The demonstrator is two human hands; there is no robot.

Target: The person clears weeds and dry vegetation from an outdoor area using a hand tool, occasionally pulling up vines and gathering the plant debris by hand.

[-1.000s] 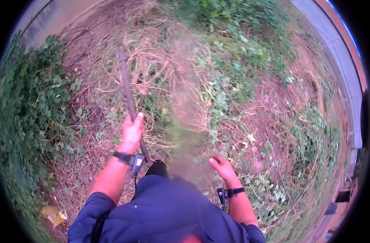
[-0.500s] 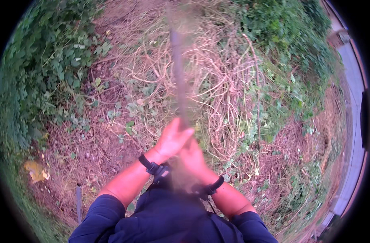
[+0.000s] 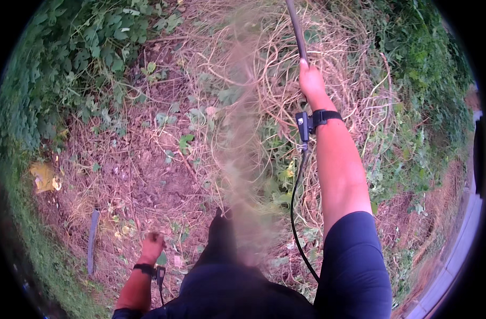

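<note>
My right hand (image 3: 311, 82) is stretched far forward, its fingers wrapped round a long, slim, grey-brown pole (image 3: 296, 29). The pole runs up past the top edge, so its far end is out of sight. Under and around that hand lies a tangle of pale dry vines (image 3: 280, 74). Low on the left, my left hand (image 3: 152, 245) hangs away from the pole, above bare soil and dry stems. Its fingers look loosely bent with the thumb apart, and no held thing shows. Black straps with small devices circle both wrists.
Dense leafy vines (image 3: 83, 58) rise at the far left, with more greenery (image 3: 429, 69) at the far right. A yellow leaf-like piece (image 3: 42, 176) and a grey strip (image 3: 93, 242) lie at left. Pale paving (image 3: 455, 244) edges the right. A blurred streak veils the middle.
Both hands were together on the pole before me. My left hand has let go and dropped to the lower left. My right hand has carried the pole forward and to the right.
</note>
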